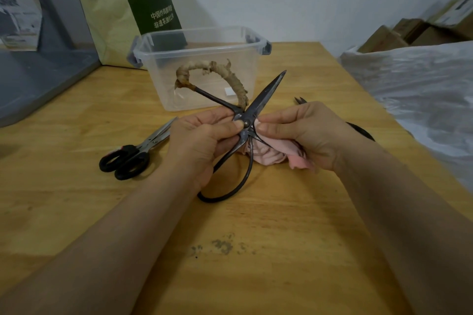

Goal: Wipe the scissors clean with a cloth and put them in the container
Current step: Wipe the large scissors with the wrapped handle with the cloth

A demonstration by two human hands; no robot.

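Fingers: your left fingers (227, 126) are pinching the dark iron scissors (245, 123) at the pivot, thumb on the rivet; your right fingers (271, 126) are closing on the pink cloth (271, 153), pressing it against the pivot from the other side.

Position: you are holding the scissors above the bench (256, 250), just in front of the clear container (199, 41).

Orientation: blades are standing partly open in an X. The long axis is running from the bare loop near you, up and away to the right, one tip pointing toward the container's right side. The wrapped handle is arching to the upper left.

Risks: blades are gaping beside your fingertips; a sudden closing could be nipping skin or snagging cloth. Grip at the pivot alone looks light, so the scissors could be swinging or dropping.

Nearby: black-handled scissors (133, 158) are lying on the bench to your left.
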